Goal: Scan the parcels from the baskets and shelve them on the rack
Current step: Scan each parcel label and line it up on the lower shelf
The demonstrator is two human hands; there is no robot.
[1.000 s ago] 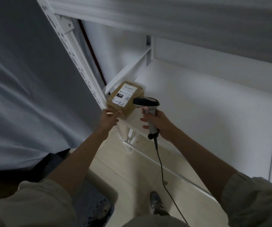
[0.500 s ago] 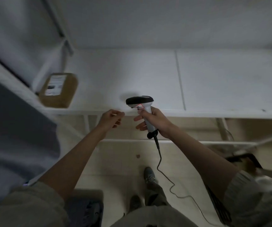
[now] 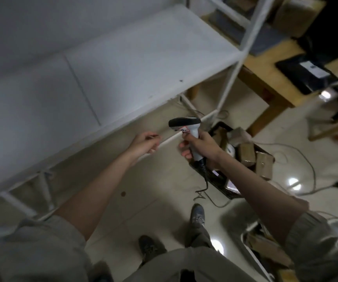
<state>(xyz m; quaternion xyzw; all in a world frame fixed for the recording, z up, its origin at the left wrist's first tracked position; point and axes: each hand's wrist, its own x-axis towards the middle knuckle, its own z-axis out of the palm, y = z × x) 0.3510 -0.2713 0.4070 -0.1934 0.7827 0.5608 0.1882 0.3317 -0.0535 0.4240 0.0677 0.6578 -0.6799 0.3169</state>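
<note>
Two hands were out over the floor: the right hand (image 3: 202, 146) gripped a grey-and-black handheld scanner (image 3: 186, 127); the left hand (image 3: 143, 142) hung loosely curled, holding nothing. Brown cardboard parcels (image 3: 247, 153) sat in a black basket (image 3: 223, 184) right of the white metal rack (image 3: 123, 64).

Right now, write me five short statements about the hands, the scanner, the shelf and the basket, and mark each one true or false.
1. The right hand holds the grey and black handheld barcode scanner by its grip. True.
2. The left hand carries a brown cardboard parcel. False: it holds no parcel.
3. The black basket on the floor contains brown parcels. True.
4. The white rack shelf is stacked with parcels. False: no parcel shows on the visible part.
5. The scanner is cordless. False: a dark cable hangs from its handle.
</note>
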